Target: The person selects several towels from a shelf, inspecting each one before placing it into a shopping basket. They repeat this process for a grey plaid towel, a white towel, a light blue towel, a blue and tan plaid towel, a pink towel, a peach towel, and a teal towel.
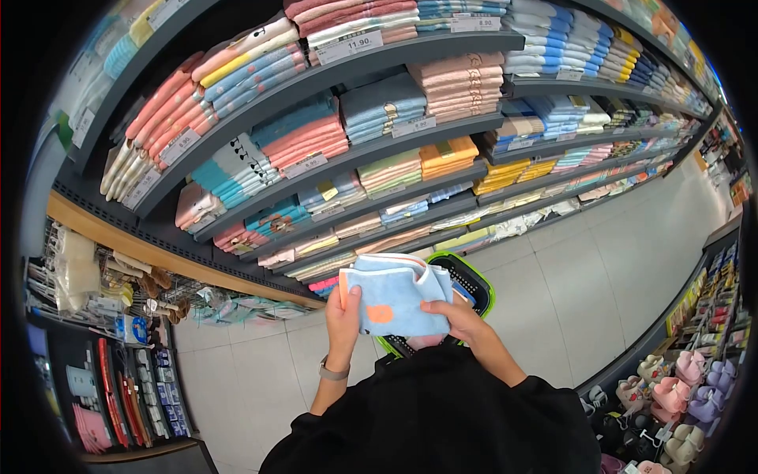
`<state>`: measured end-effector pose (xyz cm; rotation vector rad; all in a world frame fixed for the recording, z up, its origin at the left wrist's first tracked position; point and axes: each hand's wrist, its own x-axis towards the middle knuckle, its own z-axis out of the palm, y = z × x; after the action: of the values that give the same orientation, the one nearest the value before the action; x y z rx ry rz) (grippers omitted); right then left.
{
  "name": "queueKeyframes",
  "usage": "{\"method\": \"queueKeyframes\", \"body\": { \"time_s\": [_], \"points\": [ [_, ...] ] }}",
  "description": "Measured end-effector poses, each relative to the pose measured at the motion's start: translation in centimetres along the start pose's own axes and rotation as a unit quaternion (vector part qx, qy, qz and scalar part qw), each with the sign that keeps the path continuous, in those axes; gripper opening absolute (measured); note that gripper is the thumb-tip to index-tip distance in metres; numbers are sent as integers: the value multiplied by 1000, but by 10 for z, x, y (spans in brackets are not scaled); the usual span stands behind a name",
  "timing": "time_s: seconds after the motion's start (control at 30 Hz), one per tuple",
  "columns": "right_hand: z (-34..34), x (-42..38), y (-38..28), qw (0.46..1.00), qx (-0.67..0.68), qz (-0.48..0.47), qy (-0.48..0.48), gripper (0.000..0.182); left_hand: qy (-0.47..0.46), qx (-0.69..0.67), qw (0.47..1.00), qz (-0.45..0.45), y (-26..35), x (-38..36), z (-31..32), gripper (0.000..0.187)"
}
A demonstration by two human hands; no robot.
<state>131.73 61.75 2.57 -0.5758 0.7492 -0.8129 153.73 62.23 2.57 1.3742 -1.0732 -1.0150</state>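
A folded light-blue towel (403, 304) with white edging and an orange patch is held up in front of my body. My left hand (343, 317) grips its left edge, thumb on the front face; a watch sits on that wrist. On the towel's right side, my right hand (458, 316) pinches the cloth with the thumb in front. The fingers behind the towel are hidden. Below and behind it is a black shopping basket (478, 283) with a bright green rim, partly covered by the towel and my arms.
Shelves (355, 59) of folded towels with price tags curve across the front. Slippers (671, 393) hang on a rack at the lower right. Another display (118, 387) stands at the lower left. Between them runs a tiled floor (568, 261).
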Motion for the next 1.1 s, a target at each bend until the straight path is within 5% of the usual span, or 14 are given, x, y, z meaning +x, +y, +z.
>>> {"method": "queueKeyframes", "body": {
  "time_s": [0.3,0.43,0.57,0.8,1.03,1.1],
  "points": [
    [5,-7,3,982,181,8,-47,60,31,-48,998,15,13,-8,-12,27],
    [7,-10,5,987,127,-22,-91,58,32,-43,998,25,11,-12,-16,26],
    [11,-6,6,998,48,18,-31,57,25,-23,999,31,11,-13,-21,27],
    [6,-7,3,975,212,37,-56,54,-133,-98,986,23,31,3,-28,48],
    [4,-4,5,978,199,56,-43,54,-284,-148,937,-138,27,35,-40,62],
    [7,-6,1,992,101,51,-50,58,-295,-133,936,-138,27,37,-40,64]
  ]
}}
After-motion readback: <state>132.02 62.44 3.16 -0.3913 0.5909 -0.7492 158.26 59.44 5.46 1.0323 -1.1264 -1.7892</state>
